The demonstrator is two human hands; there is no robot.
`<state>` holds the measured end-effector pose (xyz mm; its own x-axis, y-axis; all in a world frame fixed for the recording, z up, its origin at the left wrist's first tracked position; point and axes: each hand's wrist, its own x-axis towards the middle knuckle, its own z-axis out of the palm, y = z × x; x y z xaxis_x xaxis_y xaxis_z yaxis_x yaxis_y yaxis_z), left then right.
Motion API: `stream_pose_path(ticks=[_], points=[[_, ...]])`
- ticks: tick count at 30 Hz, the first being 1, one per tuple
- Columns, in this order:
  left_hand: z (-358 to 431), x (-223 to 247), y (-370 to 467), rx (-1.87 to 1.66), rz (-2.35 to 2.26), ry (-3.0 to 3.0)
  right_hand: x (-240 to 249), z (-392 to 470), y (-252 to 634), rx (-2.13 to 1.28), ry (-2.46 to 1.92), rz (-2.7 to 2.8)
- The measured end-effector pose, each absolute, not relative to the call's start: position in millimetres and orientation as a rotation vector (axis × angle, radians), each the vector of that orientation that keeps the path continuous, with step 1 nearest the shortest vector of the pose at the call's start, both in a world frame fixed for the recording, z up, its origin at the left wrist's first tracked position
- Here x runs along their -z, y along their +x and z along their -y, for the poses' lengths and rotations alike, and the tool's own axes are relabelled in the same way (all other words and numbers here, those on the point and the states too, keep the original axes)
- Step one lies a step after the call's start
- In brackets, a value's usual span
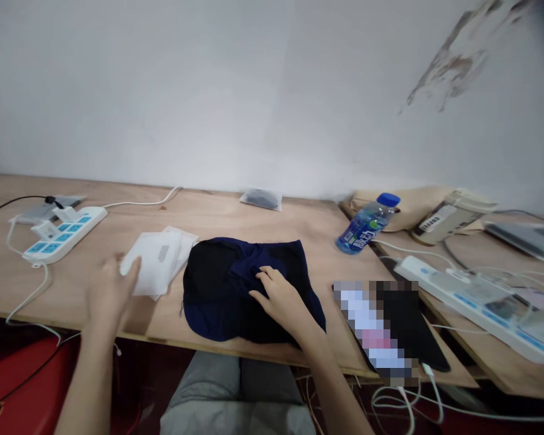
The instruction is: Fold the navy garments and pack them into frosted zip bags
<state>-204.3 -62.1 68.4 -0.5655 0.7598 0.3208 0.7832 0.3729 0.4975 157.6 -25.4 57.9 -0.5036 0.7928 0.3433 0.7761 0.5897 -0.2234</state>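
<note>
- White wall (208,90) stands behind our wooden table (303,220), and we see a patch at the top right where the paint is torn.
- We find the dark blue and black cloth (236,311) on the table, in front of our lap and close to the front edge.
- Our right hand (283,299) rests on the cloth. Its fingers are bent and the tips touch the top, but we cannot tell if they pinch any of it.
- Our left hand (106,287) looks blurry. Its thumb and fingers seem loose and apart, just beside some white sheets (154,260), and we see nothing held.
- We think the cloth is mostly spread out, so that much looks done. What is left, as far as we can see, is a few bumps and folds near our right fingers.
- Our white sheets lie in a loose pile by the cloth's left side. One has small print, too tiny for us to read.
- We see big white Chinese writing on the bottle (365,226) with the blue cap. It looks like 脉动, a drink brand.
- We can make out what seems to be COFFEE on the cup (448,220).
- We cannot read the phone (376,338), because colored squares hide its screen.
</note>
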Motion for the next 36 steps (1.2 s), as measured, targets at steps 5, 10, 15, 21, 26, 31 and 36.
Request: stream_pose_path(ticks=[5,10,15,21,26,31,36], points=[[68.6,-55.4,-103.6,1.118,2.182,-2.014,-60.1,23.5,153.3,-0.165,-1.239,2.234],[58.1,-44.9,-38.6,1.090,1.952,-2.274,-61.2,18.9,179.2,-0.278,-1.363,1.739],[39.5,-44.1,-16.3,1.080,1.960,-2.232,-37.7,24.6,216.0,-0.251,-1.879,1.427],[23.5,-47.3,-2.2,1.115,1.891,-2.326,-32.2,43.9,213.1,-0.290,-1.810,1.414],[14.6,-53.0,-22.6,1.355,1.991,-2.399,-30.0,36.4,210.6,-0.345,-1.688,1.389],[15.4,-46.2,-78.3,1.805,2.176,-2.157,-31.9,30.6,214.0,-0.396,-1.644,1.411],[30.6,-37.0,-118.9,1.864,2.313,-1.981,-32.9,33.9,215.0,-0.312,-1.706,1.483]])
